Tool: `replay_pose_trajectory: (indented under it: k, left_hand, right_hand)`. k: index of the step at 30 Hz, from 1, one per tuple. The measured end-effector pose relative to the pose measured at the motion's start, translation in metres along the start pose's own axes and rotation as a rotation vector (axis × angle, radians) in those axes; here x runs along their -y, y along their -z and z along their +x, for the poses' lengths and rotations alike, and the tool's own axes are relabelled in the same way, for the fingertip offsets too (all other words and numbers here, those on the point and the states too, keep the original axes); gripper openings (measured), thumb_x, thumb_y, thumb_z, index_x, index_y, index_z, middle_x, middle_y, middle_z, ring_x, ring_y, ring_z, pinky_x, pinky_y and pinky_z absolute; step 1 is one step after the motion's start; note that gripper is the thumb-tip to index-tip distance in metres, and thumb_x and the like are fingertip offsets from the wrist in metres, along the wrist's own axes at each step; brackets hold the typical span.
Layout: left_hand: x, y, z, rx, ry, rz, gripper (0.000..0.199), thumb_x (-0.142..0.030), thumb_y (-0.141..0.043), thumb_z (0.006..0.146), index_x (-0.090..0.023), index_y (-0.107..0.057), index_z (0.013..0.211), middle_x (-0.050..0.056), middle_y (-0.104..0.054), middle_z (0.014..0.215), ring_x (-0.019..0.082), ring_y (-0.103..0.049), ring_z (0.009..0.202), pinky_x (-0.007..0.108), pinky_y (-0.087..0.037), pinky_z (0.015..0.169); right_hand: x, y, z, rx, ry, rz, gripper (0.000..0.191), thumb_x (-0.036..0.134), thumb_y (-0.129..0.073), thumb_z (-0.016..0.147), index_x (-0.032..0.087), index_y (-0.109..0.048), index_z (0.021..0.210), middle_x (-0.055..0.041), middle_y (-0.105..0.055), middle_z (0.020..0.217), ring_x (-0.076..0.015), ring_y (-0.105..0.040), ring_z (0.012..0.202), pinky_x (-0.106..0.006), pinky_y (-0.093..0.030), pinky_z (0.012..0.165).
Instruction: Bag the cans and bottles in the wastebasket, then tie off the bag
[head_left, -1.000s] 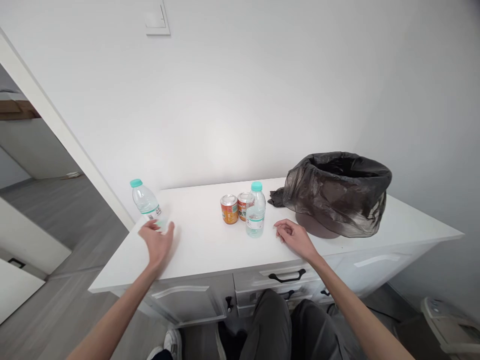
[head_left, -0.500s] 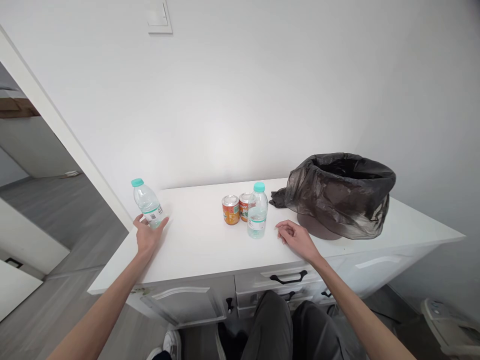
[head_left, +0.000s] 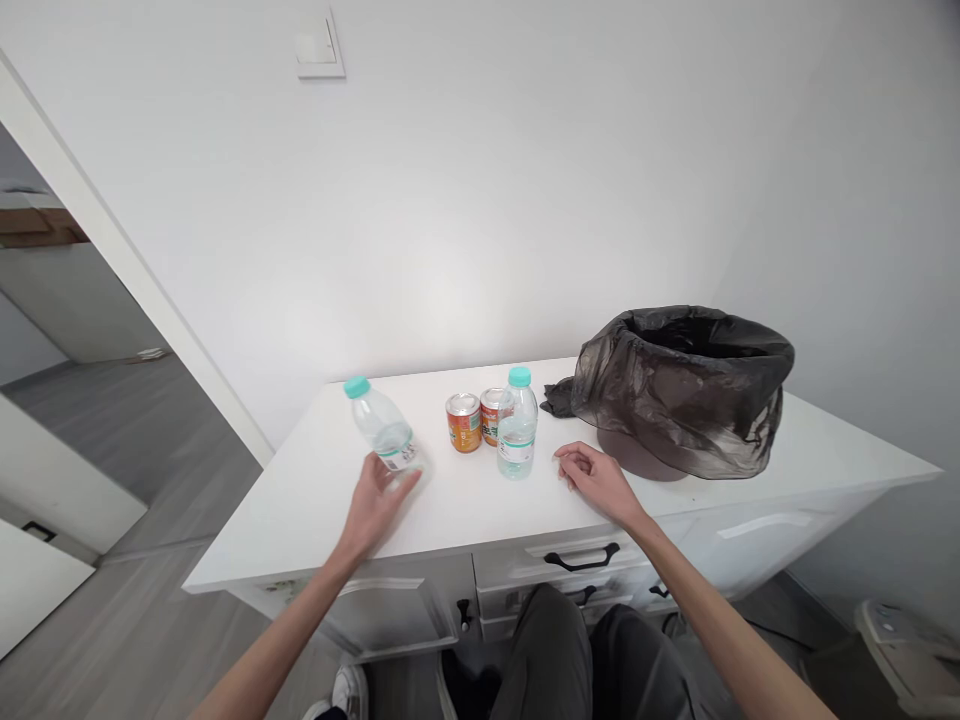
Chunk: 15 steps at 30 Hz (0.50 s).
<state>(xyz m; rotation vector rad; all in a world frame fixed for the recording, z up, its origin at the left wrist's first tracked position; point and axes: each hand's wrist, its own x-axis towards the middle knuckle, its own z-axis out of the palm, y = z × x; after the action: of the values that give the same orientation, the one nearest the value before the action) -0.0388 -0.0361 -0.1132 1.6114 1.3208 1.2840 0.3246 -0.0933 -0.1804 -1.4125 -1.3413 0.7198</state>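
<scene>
My left hand (head_left: 379, 497) grips the lower part of a clear plastic bottle (head_left: 384, 425) with a teal cap. The bottle leans to the left and is slightly blurred. To its right stand two orange-and-red cans (head_left: 464, 424), the second partly hidden behind another teal-capped plastic bottle (head_left: 517, 430) that is upright. My right hand (head_left: 594, 478) rests on the white countertop (head_left: 442, 515), to the right of that bottle, with its fingers curled in. I see nothing held in it.
A bin lined with a black plastic bag (head_left: 675, 400) stands at the right of the counter, its mouth open. A white wall (head_left: 465, 180) rises behind. Drawers with a black handle (head_left: 581, 557) are below. An open doorway lies to the left.
My left hand has carried the tilted bottle to the right, from the counter's left end towards the cans. My right hand stays in nearly the same place. The view has shifted slightly.
</scene>
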Motion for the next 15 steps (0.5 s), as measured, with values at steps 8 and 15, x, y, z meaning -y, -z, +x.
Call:
replay_pose_trajectory:
  k: [8, 15]
  left_hand:
    - [-0.004, -0.056, -0.025, 0.307, -0.033, -0.092, 0.065, -0.048, -0.084, 0.076, -0.023, -0.055, 0.129, 0.015, -0.068, 0.138, 0.029, -0.071, 0.121, 0.05, -0.055, 0.11]
    - [0.004, -0.074, -0.022, 0.325, -0.079, -0.065, 0.062, -0.046, -0.081, 0.083, -0.022, -0.052, 0.131, 0.014, -0.066, 0.14, 0.027, -0.069, 0.124, 0.049, -0.053, 0.112]
  right_hand:
    - [-0.002, -0.001, 0.002, -0.01, -0.016, 0.027, 0.023, 0.039, -0.059, 0.087, 0.021, -0.068, 0.1, -0.0004, -0.072, 0.075, -0.0156, -0.061, 0.059, -0.03, -0.047, 0.065]
    - [0.0, 0.0, 0.002, -0.009, -0.01, 0.045, 0.023, 0.038, -0.061, 0.087, 0.021, -0.069, 0.1, -0.0003, -0.072, 0.076, -0.015, -0.061, 0.059, -0.03, -0.048, 0.066]
